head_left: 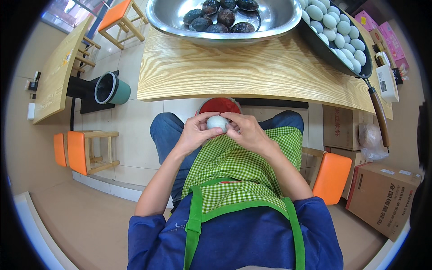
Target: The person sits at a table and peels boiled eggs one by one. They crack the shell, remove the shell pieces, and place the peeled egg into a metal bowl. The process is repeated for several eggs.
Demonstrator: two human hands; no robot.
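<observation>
A pale bluish-white egg (217, 122) is held between my two hands above my lap, beyond the table's near edge. My left hand (196, 130) closes around its left side, with the thumb beneath and the fingers over the top. On the right side, the fingers of my right hand (248, 131) press against the egg. Below the hands, between my knees, a red container (220, 105) shows in part; its inside is mostly hidden.
On the wooden table (207, 67) stand a metal basin (171, 28) holding several dark, glossy eggs (226, 18) and a black pan (325, 55) full of pale eggs (343, 28). The pan's handle (379, 114) overhangs the edge. A green bin (119, 90), orange stools (77, 152) and cardboard boxes (382, 195) surround me.
</observation>
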